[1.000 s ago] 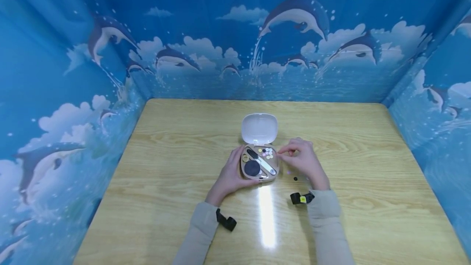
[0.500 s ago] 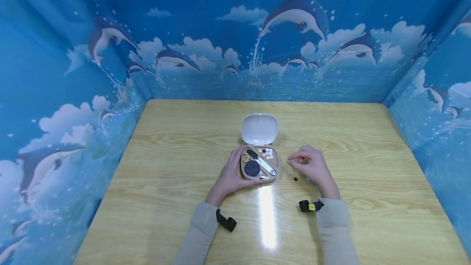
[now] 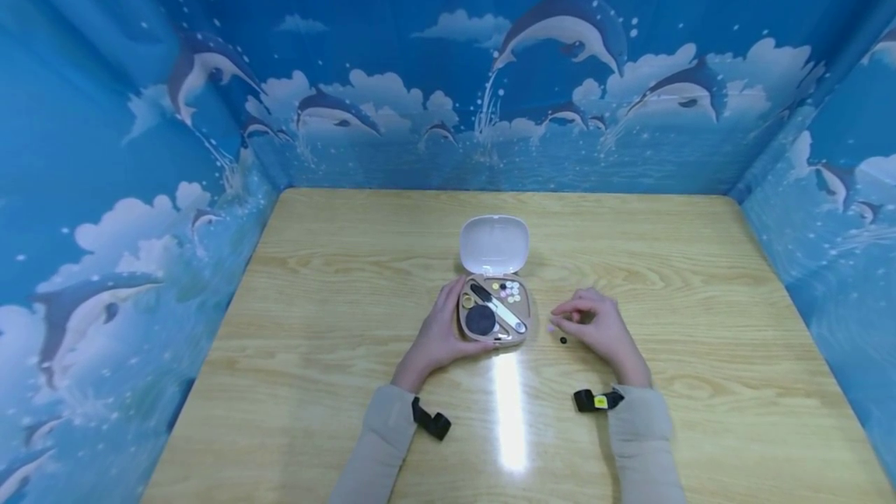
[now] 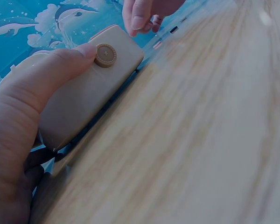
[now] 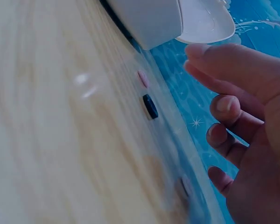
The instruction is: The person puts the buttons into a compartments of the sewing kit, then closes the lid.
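A beige sewing-kit box (image 3: pixel 528 309) stands on the table with its white lid (image 3: pixel 494 244) raised at the back. My left hand (image 3: pixel 441 333) grips its left side; the left wrist view shows the thumb on the box's front near a round beige knob (image 4: pixel 105 55). Inside are several small buttons (image 3: pixel 513 290), a dark round disc (image 3: pixel 480 320), a black-and-white tool (image 3: pixel 500 309) and a gold ring-like piece (image 3: pixel 467 301). Right of the box, my right hand (image 3: pixel 595 325) hovers, fingers loosely curled, nothing visible between thumb and forefinger. Below its fingertips lie a black button (image 5: pixel 150 106) and a pink button (image 5: pixel 143 79).
Another small pale piece (image 5: pixel 185 185), blurred, lies farther along the wooden table (image 3: pixel 315 379). Blue dolphin-print curtains (image 3: pixel 392 131) hang behind the table and along both sides. A bright light reflection falls on the tabletop in front of the box.
My right hand has drawn back from the box's right edge, moving right and toward me to hover near the loose buttons. The left hand and box have stayed put.
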The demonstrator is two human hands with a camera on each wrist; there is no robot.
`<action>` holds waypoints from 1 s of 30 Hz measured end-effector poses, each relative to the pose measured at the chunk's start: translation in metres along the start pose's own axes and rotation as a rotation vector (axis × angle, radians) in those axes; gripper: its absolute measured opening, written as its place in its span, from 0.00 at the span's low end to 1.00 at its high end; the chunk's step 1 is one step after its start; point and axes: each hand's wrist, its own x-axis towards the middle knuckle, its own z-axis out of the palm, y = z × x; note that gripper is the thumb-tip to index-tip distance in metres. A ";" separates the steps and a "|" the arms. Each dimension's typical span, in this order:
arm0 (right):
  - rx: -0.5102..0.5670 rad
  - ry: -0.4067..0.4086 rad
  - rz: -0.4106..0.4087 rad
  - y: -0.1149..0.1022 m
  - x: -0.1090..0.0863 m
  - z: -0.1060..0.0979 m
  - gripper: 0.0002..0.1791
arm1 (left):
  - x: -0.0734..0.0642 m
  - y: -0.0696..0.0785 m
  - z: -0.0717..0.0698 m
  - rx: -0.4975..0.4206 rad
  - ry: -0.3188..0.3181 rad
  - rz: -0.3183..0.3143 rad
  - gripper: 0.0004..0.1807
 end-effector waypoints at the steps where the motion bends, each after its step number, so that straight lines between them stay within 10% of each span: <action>1: 0.011 -0.003 -0.009 -0.003 0.000 -0.001 0.09 | 0.000 0.000 0.000 0.000 -0.001 0.001 0.70; 30: -0.098 -0.001 -0.154 0.043 -0.007 0.012 0.10 | -0.001 0.000 0.000 -0.002 -0.003 -0.007 0.70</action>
